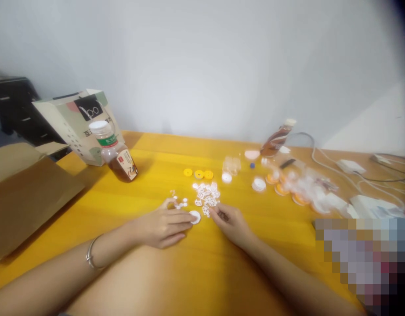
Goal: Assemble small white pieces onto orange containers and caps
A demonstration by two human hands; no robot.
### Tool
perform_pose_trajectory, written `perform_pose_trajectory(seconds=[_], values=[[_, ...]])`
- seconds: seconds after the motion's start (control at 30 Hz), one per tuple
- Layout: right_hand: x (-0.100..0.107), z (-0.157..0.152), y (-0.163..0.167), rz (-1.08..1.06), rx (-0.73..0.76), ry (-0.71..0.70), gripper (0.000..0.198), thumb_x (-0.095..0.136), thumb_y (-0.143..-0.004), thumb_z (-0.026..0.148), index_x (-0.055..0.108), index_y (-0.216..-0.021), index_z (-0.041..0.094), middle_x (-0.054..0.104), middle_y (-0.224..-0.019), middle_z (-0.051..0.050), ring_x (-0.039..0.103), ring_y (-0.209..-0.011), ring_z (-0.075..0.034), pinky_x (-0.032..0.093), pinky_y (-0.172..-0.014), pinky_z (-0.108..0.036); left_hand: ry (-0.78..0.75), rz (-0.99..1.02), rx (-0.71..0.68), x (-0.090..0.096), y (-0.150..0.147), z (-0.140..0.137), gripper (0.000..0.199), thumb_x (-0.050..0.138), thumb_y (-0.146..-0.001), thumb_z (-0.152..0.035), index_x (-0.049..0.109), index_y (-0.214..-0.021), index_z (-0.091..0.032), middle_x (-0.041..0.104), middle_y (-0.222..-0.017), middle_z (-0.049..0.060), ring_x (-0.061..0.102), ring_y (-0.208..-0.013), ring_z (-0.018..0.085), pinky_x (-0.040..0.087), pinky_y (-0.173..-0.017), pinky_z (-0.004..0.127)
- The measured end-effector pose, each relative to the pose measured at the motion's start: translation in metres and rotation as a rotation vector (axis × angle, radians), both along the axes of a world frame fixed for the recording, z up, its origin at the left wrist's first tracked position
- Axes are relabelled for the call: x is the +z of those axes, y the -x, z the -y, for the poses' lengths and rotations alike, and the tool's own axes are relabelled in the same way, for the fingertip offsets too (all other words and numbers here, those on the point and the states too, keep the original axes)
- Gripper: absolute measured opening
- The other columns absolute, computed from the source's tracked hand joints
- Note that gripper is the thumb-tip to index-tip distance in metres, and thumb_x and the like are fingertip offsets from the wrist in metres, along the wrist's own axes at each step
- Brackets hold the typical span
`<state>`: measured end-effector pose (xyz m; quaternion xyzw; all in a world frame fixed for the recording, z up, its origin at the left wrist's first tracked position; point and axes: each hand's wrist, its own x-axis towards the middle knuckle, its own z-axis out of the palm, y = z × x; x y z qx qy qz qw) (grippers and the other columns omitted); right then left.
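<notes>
My left hand [163, 224] lies low over the table, its fingers stretched out and apart. One fingertip rests on the edge of a round white disc [196, 217]. Beside its bent upper finger are several small white round caps [184, 200]. My right hand [230, 223] is closed in a pinch at the near edge of a pile of white openwork plastic pieces [207, 192]. At its fingertips is one such white openwork piece [205, 211]; the inner fingers are partly hidden. Beyond the pile sit three yellow discs [199, 174] in a row.
A tea bottle [118, 156], a paper bag [80, 131] and an open cardboard box [31, 197] stand left. Rightward are stacked white discs [258, 184], a leaning brown bottle [277, 139], blurred orange-and-white parts [299, 196] and white cables [334, 164]. A wall [202, 66] rises behind the table.
</notes>
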<state>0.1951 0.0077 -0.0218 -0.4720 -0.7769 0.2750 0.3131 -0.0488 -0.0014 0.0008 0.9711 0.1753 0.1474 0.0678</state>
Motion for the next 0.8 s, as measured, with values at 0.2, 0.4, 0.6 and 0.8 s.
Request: perform_pose_trajectory(seconds=[0.2, 0.4, 0.6, 0.8], values=[[0.001, 0.000, 0.000, -0.019, 0.017, -0.007, 0.032, 0.043, -0.083, 0.031, 0.036, -0.055, 0.019, 0.034, -0.053, 0.005, 0.033, -0.049, -0.008, 0.028, -0.045, -0.020, 0.007, 0.035, -0.009, 0.003, 0.000, 0.004, 0.031, 0.048, -0.082, -0.020, 0.055, -0.111, -0.026, 0.054, -0.124, 0.006, 0.059, -0.100, 0.019, 0.031, -0.100, 0.040], [0.002, 0.003, -0.001, 0.037, 0.029, -0.098, 0.029, 0.042, -0.085, 0.031, 0.041, -0.059, 0.020, 0.040, -0.053, 0.004, 0.037, -0.049, -0.009, 0.032, -0.046, -0.021, -0.072, 0.245, 0.124, -0.002, 0.011, -0.003, 0.035, 0.050, -0.081, -0.017, 0.051, -0.115, -0.025, 0.060, -0.116, 0.006, 0.057, -0.103, 0.017, 0.033, -0.099, 0.040], [0.010, 0.010, -0.001, 0.101, 0.284, -0.355, 0.012, 0.046, -0.084, 0.020, 0.057, -0.088, 0.021, 0.062, -0.089, -0.007, 0.054, -0.087, -0.018, 0.043, -0.079, -0.032, -0.022, 0.318, 0.447, -0.001, 0.038, -0.037, 0.017, 0.048, -0.083, -0.019, 0.061, -0.096, -0.021, 0.066, -0.092, 0.005, 0.059, -0.087, 0.016, 0.040, -0.082, 0.032], [0.014, 0.015, 0.001, 0.267, 0.431, -0.431, 0.035, 0.050, -0.082, 0.023, 0.051, -0.117, 0.022, 0.054, -0.122, -0.009, 0.043, -0.117, -0.022, 0.037, -0.095, -0.038, 0.108, 0.230, 0.516, -0.005, 0.044, -0.049, 0.016, 0.049, -0.084, -0.028, 0.061, -0.092, -0.020, 0.064, -0.089, 0.004, 0.058, -0.084, 0.015, 0.039, -0.079, 0.030]])
